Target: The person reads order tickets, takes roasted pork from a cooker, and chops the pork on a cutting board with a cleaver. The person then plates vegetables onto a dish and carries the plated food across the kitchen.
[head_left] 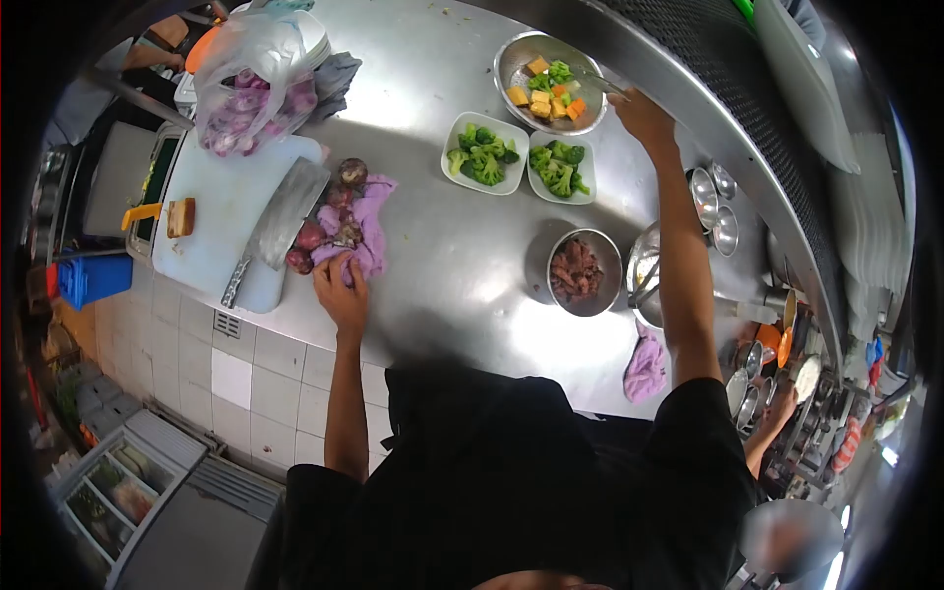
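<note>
My left hand (341,293) is closed on the lower edge of a purple cloth (370,221), beside several red onions (311,235). A cleaver (280,226) lies just left of them, across the edge of a white cutting board (202,221). At the upper right my right hand (644,116) grips a metal utensil (602,85) over the rim of a steel bowl (508,67). That bowl holds broccoli and orange and yellow chunks (541,103). Below it stand two white dishes of broccoli (484,155). A steel bowl of cut meat (577,273) is nearer my body.
A plastic bag of purple onions (241,113) stands at the upper left. A brown block (181,217) lies on the board. Small metal bowls (726,231) and another purple cloth (645,367) are at the right. Another person's hand (781,405) shows at the far right, another's at the upper left.
</note>
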Available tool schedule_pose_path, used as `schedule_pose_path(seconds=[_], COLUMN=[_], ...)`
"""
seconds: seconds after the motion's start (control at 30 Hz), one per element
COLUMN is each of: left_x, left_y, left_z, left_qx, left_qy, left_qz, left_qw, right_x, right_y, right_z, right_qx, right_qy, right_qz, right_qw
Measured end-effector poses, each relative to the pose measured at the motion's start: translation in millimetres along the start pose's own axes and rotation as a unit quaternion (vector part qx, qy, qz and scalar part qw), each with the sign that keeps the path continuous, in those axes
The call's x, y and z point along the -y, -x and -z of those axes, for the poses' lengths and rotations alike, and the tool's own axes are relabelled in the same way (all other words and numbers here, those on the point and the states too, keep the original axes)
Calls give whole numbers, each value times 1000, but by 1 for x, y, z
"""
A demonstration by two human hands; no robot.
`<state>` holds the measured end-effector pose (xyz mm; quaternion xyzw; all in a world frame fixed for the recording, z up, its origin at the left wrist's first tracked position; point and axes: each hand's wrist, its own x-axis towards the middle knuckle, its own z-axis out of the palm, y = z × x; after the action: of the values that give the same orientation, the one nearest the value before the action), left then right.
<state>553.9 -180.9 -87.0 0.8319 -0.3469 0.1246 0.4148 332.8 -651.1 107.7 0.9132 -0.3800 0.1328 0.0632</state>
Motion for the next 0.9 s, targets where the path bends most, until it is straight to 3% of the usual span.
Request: schedule_pose_path(seconds=[0.03, 0.1, 0.17, 0.23, 0.3, 0.37, 0.5, 0.57, 0.67, 0.9], left_x=[0, -1, -1, 1, 2, 4, 8, 7, 5, 5], left_y=[0, 1, 0, 1, 2, 3, 4, 5, 4, 2], left_z=[0, -1, -1, -2, -2, -4, -6, -5, -5, -4], left_qx=[-2, -1, -7, -2, 4, 3, -1, 3, -11, -15], left_qy=[-3, 1, -5, -6, -8, -8, 0, -4, 4, -12], left_qz=[2, 1, -3, -3, -7, -2, -6, -15, -19, -16], left_qw=[1000, 1000, 1000, 1000, 1000, 1000, 1000, 1000, 1000, 1000], right_x=[8, 24, 25, 28, 31, 18, 21, 18, 24, -23], right_y=[15, 50, 86, 127, 155, 189, 186, 175, 121, 3], right_z=[22, 64, 92, 88, 70, 13, 23, 39, 57, -46], right_qx=[-22, -2, 128, 137, 215, 137, 191, 78, 115, 33], right_qy=[-22, -117, -164, -227, -245, -199, -85, -81, -80, -37], right_qz=[6, -82, -198, -252, -273, -193, -196, -191, -176, -127], right_qw=[999, 990, 958, 931, 905, 951, 958, 975, 974, 991])
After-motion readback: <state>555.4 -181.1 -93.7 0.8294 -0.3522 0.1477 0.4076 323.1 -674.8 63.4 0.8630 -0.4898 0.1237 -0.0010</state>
